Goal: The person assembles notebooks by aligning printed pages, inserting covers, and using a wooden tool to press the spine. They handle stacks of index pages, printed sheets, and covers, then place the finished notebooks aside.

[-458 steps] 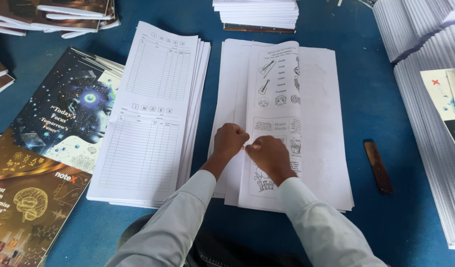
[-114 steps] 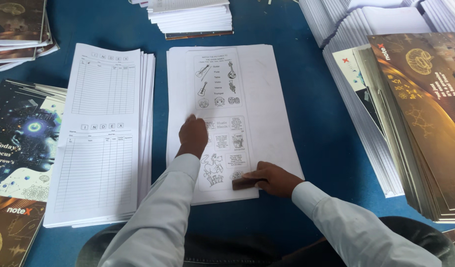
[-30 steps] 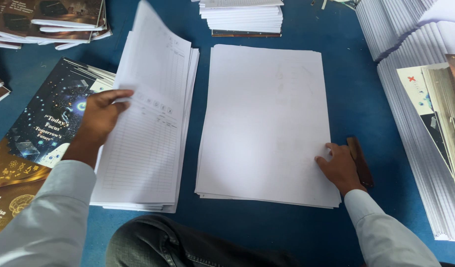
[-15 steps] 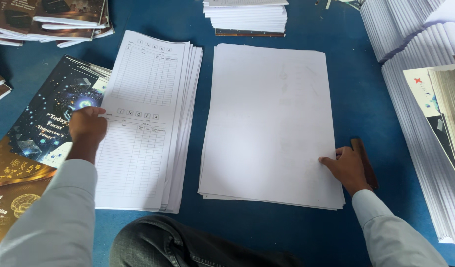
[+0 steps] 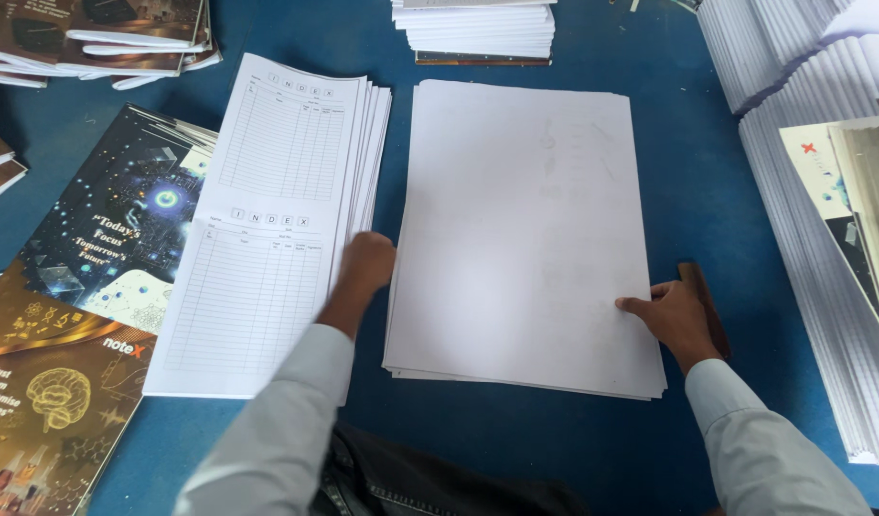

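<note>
A stack of blank white sheets lies in the middle of the blue table. To its left lies a stack of ruled index sheets. My left hand rests between the two stacks, fingers curled against the right edge of the ruled stack. My right hand lies at the right edge of the blank stack, fingertips on the top sheet. A small brown wooden tool lies just under and beside that hand.
Glossy printed covers are piled at the left and more lie at the top left. A short paper pile sits at the top centre. Tall rows of bound sheets run along the right.
My left hand has moved right from the ruled stack's left part to its right edge, beside the blank stack. The ruled sheets now lie flat. My right hand stays at the blank stack's edge.
</note>
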